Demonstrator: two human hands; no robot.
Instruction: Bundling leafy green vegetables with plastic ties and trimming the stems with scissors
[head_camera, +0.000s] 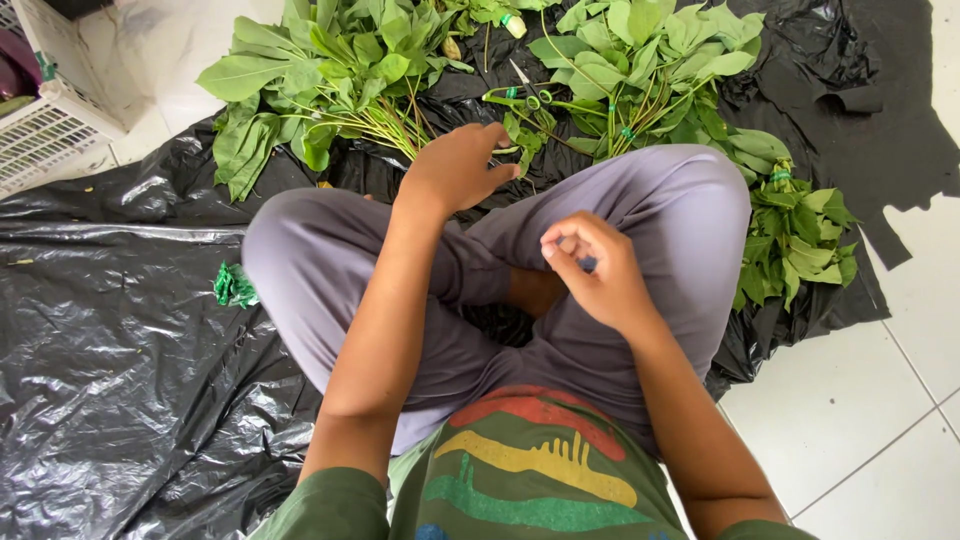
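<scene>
I sit cross-legged in grey trousers on a black plastic sheet (120, 330). My left hand (458, 166) reaches forward past my knee, fingers curled over thin green stems at the edge of a pile of leafy greens (320, 70). My right hand (592, 268) hovers above my lap, fingertips pinched together; whether something small sits between them cannot be told. Green-handled scissors (520, 92) lie on the sheet just beyond my left hand. A second leaf pile (650, 60) lies ahead on the right.
Tied bundles of leaves (795, 235) rest by my right knee. A small green wad (234, 286) lies on the sheet at left. A white plastic basket (45, 120) stands at the far left on white floor tiles (860, 420).
</scene>
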